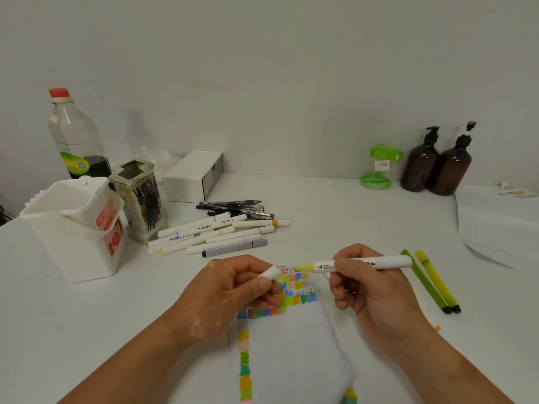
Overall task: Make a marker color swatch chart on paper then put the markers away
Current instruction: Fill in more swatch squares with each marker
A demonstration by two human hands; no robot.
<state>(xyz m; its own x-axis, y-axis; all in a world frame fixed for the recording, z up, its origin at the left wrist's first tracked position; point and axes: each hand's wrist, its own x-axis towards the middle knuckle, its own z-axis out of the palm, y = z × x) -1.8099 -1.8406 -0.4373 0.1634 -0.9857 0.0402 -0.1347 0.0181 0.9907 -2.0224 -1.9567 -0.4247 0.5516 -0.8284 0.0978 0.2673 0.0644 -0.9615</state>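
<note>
Your left hand (230,290) hides most of the cap (269,272) and the left ends of the swatch rows (298,284). Your right hand (361,284) covers the middle of the marker (388,262); its barrel print is too small to read. The paper (291,339) runs off the bottom edge, and the loose sheets (501,228) are cut off at the right.

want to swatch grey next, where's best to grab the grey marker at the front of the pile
Pinch the grey marker around mid-barrel, coming from above on its near side. It lies flat, crosswise, at the near edge of the marker pile, so that side is free; the pile crowds its far side.
</note>
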